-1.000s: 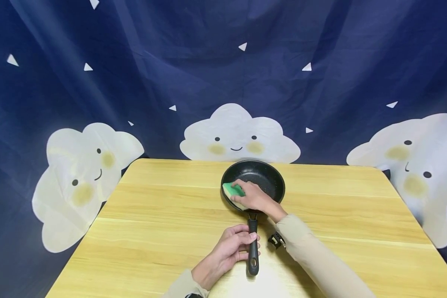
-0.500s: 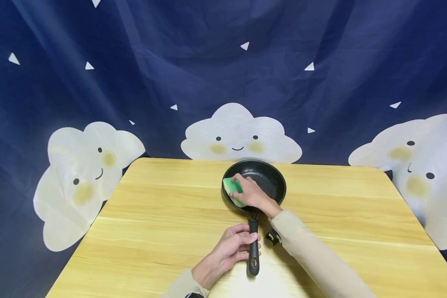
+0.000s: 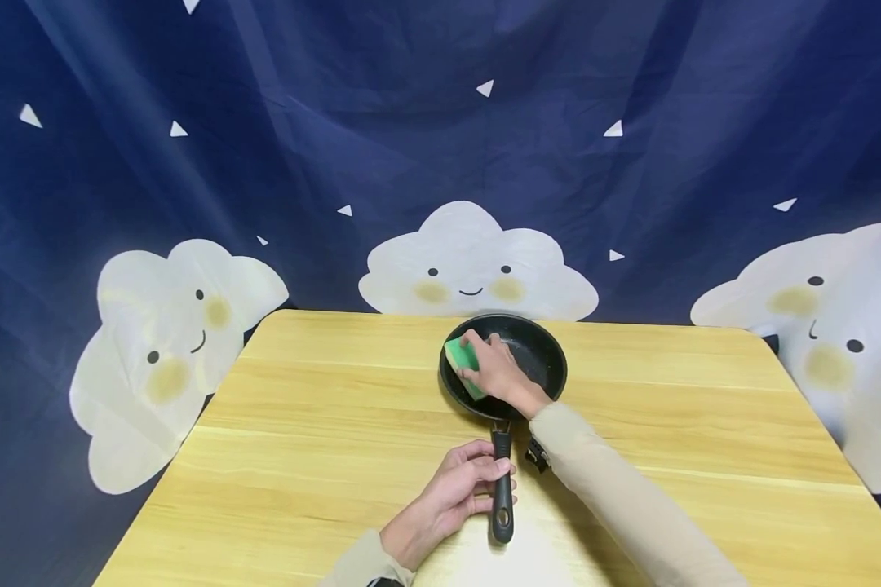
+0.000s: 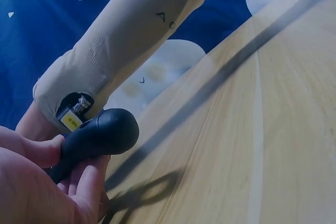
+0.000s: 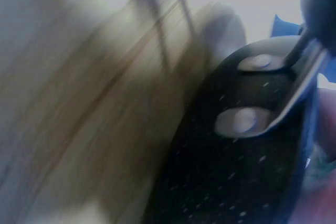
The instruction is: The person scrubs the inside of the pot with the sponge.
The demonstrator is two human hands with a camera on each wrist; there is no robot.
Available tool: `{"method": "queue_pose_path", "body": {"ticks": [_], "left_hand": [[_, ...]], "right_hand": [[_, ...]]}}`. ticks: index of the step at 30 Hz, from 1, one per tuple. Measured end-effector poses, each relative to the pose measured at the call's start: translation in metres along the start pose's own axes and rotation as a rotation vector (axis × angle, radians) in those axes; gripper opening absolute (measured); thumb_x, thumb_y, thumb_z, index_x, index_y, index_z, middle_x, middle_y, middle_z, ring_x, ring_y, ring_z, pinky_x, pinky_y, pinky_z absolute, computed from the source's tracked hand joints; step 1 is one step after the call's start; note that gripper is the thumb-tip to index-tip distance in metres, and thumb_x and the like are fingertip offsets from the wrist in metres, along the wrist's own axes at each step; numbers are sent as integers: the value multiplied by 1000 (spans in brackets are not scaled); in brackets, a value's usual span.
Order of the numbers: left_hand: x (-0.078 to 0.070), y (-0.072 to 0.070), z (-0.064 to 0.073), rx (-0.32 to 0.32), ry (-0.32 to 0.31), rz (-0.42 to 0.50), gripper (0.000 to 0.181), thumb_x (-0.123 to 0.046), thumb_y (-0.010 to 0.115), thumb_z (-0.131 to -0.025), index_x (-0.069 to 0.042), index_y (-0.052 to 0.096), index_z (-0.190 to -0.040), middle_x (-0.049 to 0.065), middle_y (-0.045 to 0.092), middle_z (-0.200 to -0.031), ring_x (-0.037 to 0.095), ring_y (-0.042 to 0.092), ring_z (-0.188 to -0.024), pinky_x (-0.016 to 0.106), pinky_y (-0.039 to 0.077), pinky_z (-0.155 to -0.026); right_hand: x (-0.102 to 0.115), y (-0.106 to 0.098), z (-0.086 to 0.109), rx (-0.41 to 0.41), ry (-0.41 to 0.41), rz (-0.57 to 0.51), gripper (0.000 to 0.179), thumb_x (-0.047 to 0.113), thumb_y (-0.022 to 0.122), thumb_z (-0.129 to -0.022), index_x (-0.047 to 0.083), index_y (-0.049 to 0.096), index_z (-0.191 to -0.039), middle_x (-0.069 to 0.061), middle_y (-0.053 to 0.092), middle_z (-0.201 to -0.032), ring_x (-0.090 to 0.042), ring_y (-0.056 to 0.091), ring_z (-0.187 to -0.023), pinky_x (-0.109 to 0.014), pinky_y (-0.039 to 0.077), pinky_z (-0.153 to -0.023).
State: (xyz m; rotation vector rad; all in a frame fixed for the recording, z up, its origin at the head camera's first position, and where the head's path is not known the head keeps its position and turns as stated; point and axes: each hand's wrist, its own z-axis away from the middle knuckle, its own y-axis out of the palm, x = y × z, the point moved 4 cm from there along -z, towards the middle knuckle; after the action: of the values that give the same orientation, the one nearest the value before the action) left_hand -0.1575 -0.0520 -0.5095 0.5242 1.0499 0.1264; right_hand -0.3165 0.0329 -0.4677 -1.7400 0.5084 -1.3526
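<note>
A black frying pan (image 3: 539, 359) stands near the table's far edge, its handle pointing toward me. My left hand (image 3: 451, 489) grips the black handle (image 3: 502, 489) between thumb and fingers; the left wrist view shows the rounded handle end (image 4: 118, 131) sticking out past the thumb. Inside the pan, my right hand (image 3: 498, 367) holds a green and pale yellow sponge (image 3: 458, 352) against the left part of the pan. In the right wrist view the speckled pan side (image 5: 220, 177) with its riveted handle bracket fills much of the picture, and the hand is mostly cut off.
The pan and both hands are over a light wooden table (image 3: 323, 408). A dark blue curtain (image 3: 411, 122) with white smiling clouds hangs right behind the table. A small black device (image 3: 537, 455) is on the underside of the right wrist.
My right hand has slid the sponge forward and slightly right along the pan's left inside. The left hand keeps its grip on the handle.
</note>
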Motion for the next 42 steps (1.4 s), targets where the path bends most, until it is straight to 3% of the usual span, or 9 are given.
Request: {"method": "queue_pose_path", "body": {"ticks": [7,22,30,42], "left_hand": [[0,2,1,-1,5,-3,15,0,68,-93,-2,63,-107,8,71,-90,19,68,-73,42,61,-70],[0,5,2,-19,23,7,12,1,68,-93,-3,62,-104,8,70,-88,21,69,-75,51,61,-78],[0,3,2,-43,29,12,19,1,68,-93,2,62,-111,9,69,-90,21,70,-77,53,60,-79],[2,3,2,-51,37,21,16,1,69,-93,1,65,-108,9,70,-90,17,68,-75,52,60,-80]], "right_hand": [[-9,-1,-3,-74,8,96,48,22,78,-94,18,54,-136,-24,48,-120,-40,50,-103,-50,52,-81],[-20,-11,-1,-177,-100,316,42,16,80,-91,14,61,-129,-25,50,-113,-40,49,-94,-52,51,-71],[-24,-18,1,-190,-78,428,46,18,82,-89,15,65,-131,-25,52,-115,-41,49,-96,-49,46,-72],[-33,-24,8,-137,-5,441,48,18,82,-87,16,64,-132,-25,51,-117,-42,48,-99,-50,42,-73]]}}
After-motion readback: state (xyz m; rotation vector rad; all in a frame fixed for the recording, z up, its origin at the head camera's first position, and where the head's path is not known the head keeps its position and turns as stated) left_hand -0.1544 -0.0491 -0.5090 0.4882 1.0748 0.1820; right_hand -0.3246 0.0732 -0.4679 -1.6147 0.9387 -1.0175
